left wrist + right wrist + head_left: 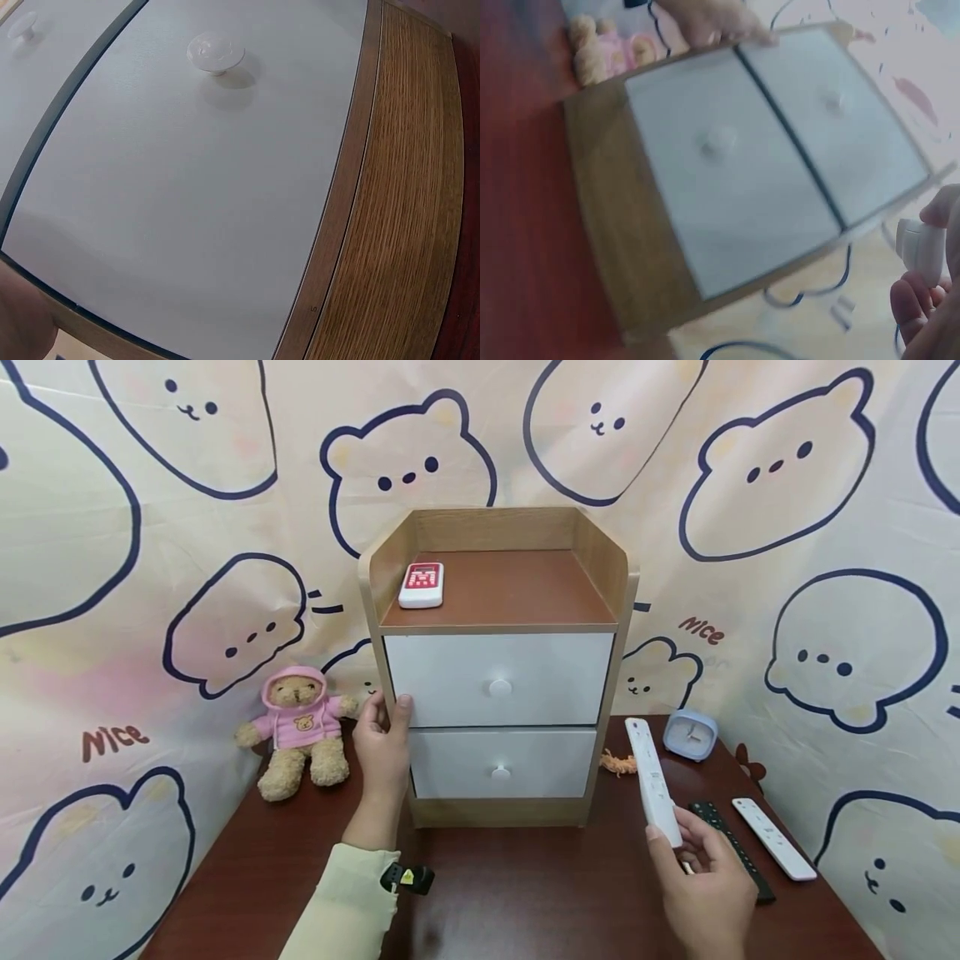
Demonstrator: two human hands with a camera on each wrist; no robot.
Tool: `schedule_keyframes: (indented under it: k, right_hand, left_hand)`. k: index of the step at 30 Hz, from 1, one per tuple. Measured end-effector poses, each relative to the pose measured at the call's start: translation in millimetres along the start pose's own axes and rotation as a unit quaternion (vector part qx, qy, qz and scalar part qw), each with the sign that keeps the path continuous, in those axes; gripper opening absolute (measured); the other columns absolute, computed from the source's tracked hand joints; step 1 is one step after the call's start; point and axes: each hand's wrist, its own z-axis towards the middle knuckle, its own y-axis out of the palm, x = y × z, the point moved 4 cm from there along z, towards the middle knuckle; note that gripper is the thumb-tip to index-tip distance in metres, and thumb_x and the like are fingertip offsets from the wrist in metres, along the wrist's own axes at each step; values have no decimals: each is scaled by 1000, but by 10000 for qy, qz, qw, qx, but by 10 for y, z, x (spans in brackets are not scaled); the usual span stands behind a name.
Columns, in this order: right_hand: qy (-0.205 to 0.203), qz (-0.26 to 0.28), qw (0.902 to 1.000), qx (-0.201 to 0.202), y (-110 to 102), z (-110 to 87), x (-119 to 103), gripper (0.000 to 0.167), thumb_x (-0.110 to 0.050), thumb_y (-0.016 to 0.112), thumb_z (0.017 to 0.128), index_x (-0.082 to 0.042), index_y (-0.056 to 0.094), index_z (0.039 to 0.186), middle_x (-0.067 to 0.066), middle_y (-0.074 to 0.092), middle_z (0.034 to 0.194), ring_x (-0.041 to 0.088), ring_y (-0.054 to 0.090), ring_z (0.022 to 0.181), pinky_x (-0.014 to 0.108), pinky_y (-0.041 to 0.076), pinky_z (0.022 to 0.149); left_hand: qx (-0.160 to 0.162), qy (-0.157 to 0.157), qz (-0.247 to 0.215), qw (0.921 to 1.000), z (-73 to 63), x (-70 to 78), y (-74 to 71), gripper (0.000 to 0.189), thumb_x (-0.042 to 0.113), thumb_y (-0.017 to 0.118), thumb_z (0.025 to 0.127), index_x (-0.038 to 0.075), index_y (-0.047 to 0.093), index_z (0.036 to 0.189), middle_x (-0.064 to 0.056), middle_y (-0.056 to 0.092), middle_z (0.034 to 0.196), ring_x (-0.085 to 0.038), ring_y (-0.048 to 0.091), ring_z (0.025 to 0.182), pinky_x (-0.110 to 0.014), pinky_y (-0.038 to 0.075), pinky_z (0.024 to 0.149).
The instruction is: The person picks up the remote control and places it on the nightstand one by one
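My right hand (705,881) grips a white remote control (652,781) by its lower end, with the upper end pointing forward and up. In the right wrist view, the remote's white end (922,251) shows between thumb and fingers. On the left, my left hand (382,752) holds the side edge of a small wooden drawer cabinet (498,814), thumb at the front edge. Both white drawers, the upper drawer (450,681) and the lower drawer (450,764), sit closed, each with a round white knob (216,52).
A white and red device (422,587) lies on the cabinet top. Left of the cabinet sits a teddy bear (300,727) in a pink hoodie. At right are a blue clock (690,735), a black remote (750,864), another white remote (774,839) and an orange stringy item (618,764).
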Motion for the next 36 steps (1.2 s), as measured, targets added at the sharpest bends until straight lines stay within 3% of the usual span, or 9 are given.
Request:
schedule_keyframes:
  k: [3,7,13,22,27,31,36]
  right_hand:
    - [-535,374,9978,-76,30,17,-208,41,-4,90,88,-5,79,127,-18,69,104,-6,66,85,5,51,77]
    - [-1310,693,9888,-187,114,79,-503,41,2,89,86,-4,79,126,-7,70,105,0,67,86,6,53,78]
    - [-2077,762,9749,-268,232,259,-1029,39,-10,90,89,-6,80,126,7,76,107,3,66,85,8,53,73]
    - [-2415,796,9650,-643,496,651,-1811,41,-30,85,94,-5,79,126,10,75,105,20,72,79,14,55,68]
    - [-2423,717,9643,-794,729,867,-2134,44,-34,83,96,-2,78,125,12,75,104,21,71,80,19,56,67]
    - [-2505,323,9634,-902,933,1005,-2356,47,-37,80,98,1,78,125,15,75,107,23,69,87,33,59,69]
    - [-2675,-622,9552,-1104,1180,1112,-2610,51,-43,75,100,0,77,127,17,76,117,28,68,100,43,61,77]
  left_hand:
    - [43,42,6,10000,-3,-2,-7,32,21,74,106,4,71,134,10,73,104,-9,62,97,-21,50,81]
    - [41,55,28,10000,-6,3,-4,31,20,74,106,4,71,133,11,73,102,-8,61,95,-21,50,79]
    - [19,53,-49,10000,-4,6,2,31,18,74,106,3,71,133,11,74,104,-8,63,98,-20,51,81]
    - [57,50,-13,10000,9,3,0,32,18,75,106,2,71,134,10,74,107,-8,64,100,-20,51,84]
    - [63,24,-34,10000,12,8,-3,32,17,75,106,2,71,134,10,75,108,-7,65,102,-20,52,85]
    - [32,-32,-62,10000,12,-8,-2,33,17,74,106,2,70,135,9,74,109,-7,65,102,-19,52,85]
    - [11,-68,-56,10000,14,-28,-9,33,18,74,106,2,70,135,7,74,110,-8,64,104,-19,52,86]
